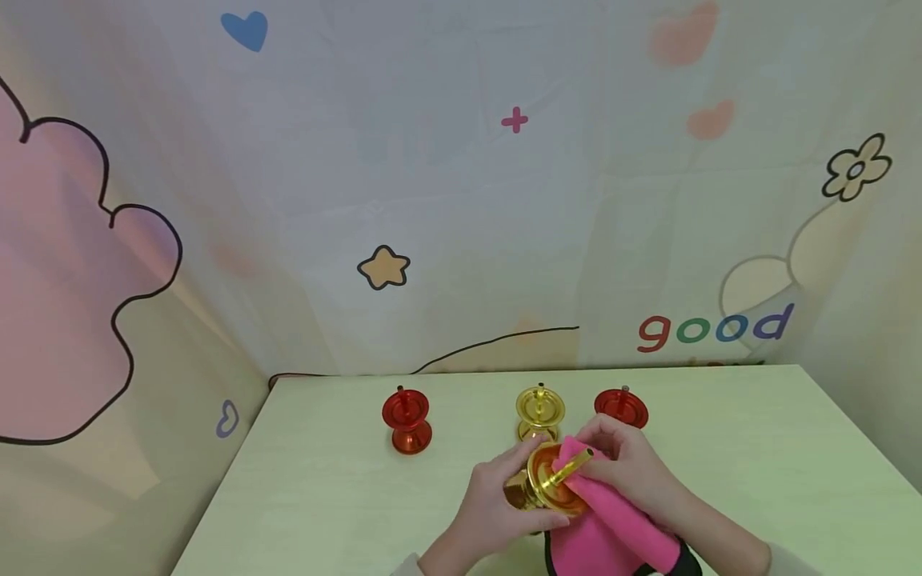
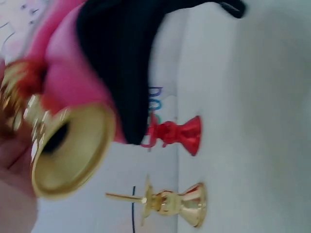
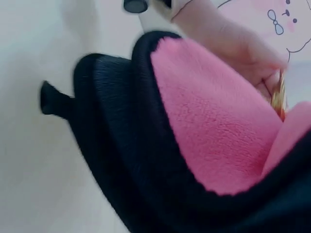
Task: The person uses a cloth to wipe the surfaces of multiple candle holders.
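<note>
Together, my two hands meet above a pale table (image 1: 302, 496). My left hand (image 1: 497, 500) curls around a gold holder (image 1: 546, 485), thumb at the near rim and fingers toward the far side, while my right hand (image 1: 637, 468) pinches a pink cloth (image 1: 612, 520) between thumb and fingers and holds it against the dish. The gold holder sits tilted between my two sets of fingers, its foot toward my left palm, its dish facing my right fingertips and its thin spike slanting up toward them. The left wrist view shows the foot's hollow underside. Below my right fingers the cloth drops in folds, trimmed with a black border (image 3: 146, 87).

Just beyond my left fingertips stands a second gold holder (image 1: 540, 410), upright. Past my right fingers is a red holder (image 1: 625, 406), its lower part hidden by my hand in the head view. Well apart, beyond my left fingers and to their left, another red holder (image 1: 406, 422) stands upright. Farther past my fingertips hangs a printed backdrop (image 1: 446, 160), with colorful "good" lettering (image 1: 715, 326) out beyond my right hand and an orange star (image 1: 384, 268) beyond my left.
</note>
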The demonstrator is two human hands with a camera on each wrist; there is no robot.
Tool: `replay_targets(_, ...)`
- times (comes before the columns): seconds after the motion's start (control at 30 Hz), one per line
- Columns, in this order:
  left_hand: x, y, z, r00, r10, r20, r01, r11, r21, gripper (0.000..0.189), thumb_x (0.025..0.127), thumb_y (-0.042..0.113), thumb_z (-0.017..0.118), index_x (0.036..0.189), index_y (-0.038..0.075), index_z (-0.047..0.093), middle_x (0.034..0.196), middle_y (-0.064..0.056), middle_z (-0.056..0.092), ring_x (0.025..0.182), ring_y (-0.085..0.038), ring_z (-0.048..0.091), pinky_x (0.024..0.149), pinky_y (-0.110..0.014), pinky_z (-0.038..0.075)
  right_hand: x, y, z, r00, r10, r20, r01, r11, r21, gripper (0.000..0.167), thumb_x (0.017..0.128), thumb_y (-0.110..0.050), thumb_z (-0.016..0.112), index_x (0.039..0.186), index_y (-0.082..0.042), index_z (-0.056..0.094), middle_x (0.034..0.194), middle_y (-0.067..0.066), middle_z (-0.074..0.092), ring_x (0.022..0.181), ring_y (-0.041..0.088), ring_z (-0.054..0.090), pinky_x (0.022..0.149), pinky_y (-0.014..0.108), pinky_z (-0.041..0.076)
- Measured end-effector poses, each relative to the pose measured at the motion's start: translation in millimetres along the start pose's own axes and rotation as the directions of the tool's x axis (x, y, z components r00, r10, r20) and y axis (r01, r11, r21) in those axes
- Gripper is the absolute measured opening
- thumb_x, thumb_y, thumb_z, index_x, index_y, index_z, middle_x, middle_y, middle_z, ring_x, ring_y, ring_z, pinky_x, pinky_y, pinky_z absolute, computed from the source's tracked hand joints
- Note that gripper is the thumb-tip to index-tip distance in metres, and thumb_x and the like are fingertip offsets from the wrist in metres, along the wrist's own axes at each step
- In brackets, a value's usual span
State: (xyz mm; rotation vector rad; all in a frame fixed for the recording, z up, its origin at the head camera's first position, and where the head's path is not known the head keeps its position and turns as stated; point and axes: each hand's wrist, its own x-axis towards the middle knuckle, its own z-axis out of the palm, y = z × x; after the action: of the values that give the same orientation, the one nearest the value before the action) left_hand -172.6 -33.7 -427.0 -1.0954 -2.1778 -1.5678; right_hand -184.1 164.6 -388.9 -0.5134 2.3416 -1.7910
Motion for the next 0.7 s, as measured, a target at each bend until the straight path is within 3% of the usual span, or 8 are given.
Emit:
replay_targets(0.07,2.5,1.2,-6.6,0.993,-0.082,0.089,0.089,0.993,-0.076,0.071,0.068,0.019,0.076,0.131,0.012,0.043,0.124,-0.003,0.055,0.11,-0.01,0.053,0.079,-0.022,0.05,2.2,0,-3,0.997,-0.055,0.056,0.057,0.998,-0.034,0.019,0.081,-0.008,0.06,0.094,0.003,0.052,0.088,0.01,0.062,0.072,0.008,0.059,0.06,0.024,0.051)
replay_targets(0.13,4.5,2.2,-9.7,0.978,-0.155,0.138,0.17,0.98,-0.105,0.072,0.069,0.019,0.075,0.132,0.014,0.041,0.127,0.0,0.052,0.116,-0.01,0.048,0.084,-0.024,0.048,4.7,1,-5,0.992,-0.086,0.089,0.09,0.995,-0.052,0.017,0.081,-0.008,0.06,0.093,0.002,0.052,0.087,0.009,0.063,0.073,0.008,0.06,0.06,0.025,0.051)
replay_targets(0.2,4.6,1.8,-9.1,0.972,-0.208,0.109,0.219,0.97,-0.108,0.075,0.069,0.022,0.075,0.134,0.016,0.038,0.13,0.003,0.049,0.121,-0.011,0.043,0.091,-0.025,0.043,6.6,0,-6,0.994,-0.079,0.082,0.084,0.995,-0.06,0.017,0.081,-0.009,0.06,0.093,0.001,0.052,0.088,0.01,0.064,0.074,0.009,0.06,0.06,0.025,0.052)
replay_targets(0.27,3.1,0.8,-5.4,0.976,-0.218,0.015,0.218,0.971,-0.099,0.073,0.069,0.025,0.073,0.133,0.017,0.039,0.13,0.002,0.049,0.122,-0.013,0.042,0.095,-0.028,0.041,8.3,0,-6,0.999,-0.04,0.035,0.042,0.997,-0.064,0.017,0.081,-0.009,0.059,0.094,0.0,0.052,0.092,0.012,0.063,0.074,0.01,0.06,0.06,0.026,0.052)
replay_targets(0.33,0.3,-0.8,0.1,0.979,-0.187,-0.082,0.178,0.979,-0.1,0.068,0.072,0.023,0.07,0.132,0.015,0.04,0.13,-0.002,0.049,0.119,-0.016,0.046,0.09,-0.029,0.045,9.4,-1,-4,0.999,0.004,-0.032,-0.006,0.998,-0.066,0.019,0.081,-0.009,0.06,0.095,0.0,0.052,0.096,0.015,0.061,0.075,0.011,0.059,0.06,0.026,0.051)
replay_targets(0.4,-2.1,-2.3,5.5,0.984,-0.096,-0.147,0.095,0.995,-0.011,0.062,0.077,0.02,0.066,0.132,0.01,0.04,0.131,-0.009,0.047,0.118,-0.021,0.047,0.087,-0.03,0.047,9.9,-2,-2,0.994,0.047,-0.099,-0.054,0.997,-0.062,0.021,0.08,-0.009,0.061,0.096,-0.001,0.052,0.099,0.016,0.06,0.077,0.012,0.058,0.061,0.025,0.051)
replay_targets(0.57,-4.6,1.0,14.9,0.986,0.016,-0.163,0.015,0.983,0.185,0.077,0.077,0.028,0.066,0.139,0.008,0.025,0.139,-0.015,0.035,0.123,-0.025,0.041,0.087,-0.029,0.047,9.0,-3,5,0.981,0.091,-0.169,-0.095,0.995,-0.016,0.023,0.079,-0.007,0.062,0.098,0.001,0.052,0.1,0.017,0.059,0.079,0.015,0.058,0.063,0.025,0.051)
replay_targets(0.7,-1.1,4.0,14.0,0.972,0.101,-0.21,-0.043,0.963,0.265,0.084,0.067,0.032,0.074,0.136,0.005,0.033,0.133,-0.016,0.044,0.118,-0.025,0.047,0.085,-0.026,0.048,7.4,-4,8,0.988,0.032,-0.154,-0.039,0.998,-0.042,0.021,0.079,-0.006,0.062,0.097,0.0,0.052,0.097,0.016,0.06,0.079,0.012,0.058,0.064,0.024,0.051)
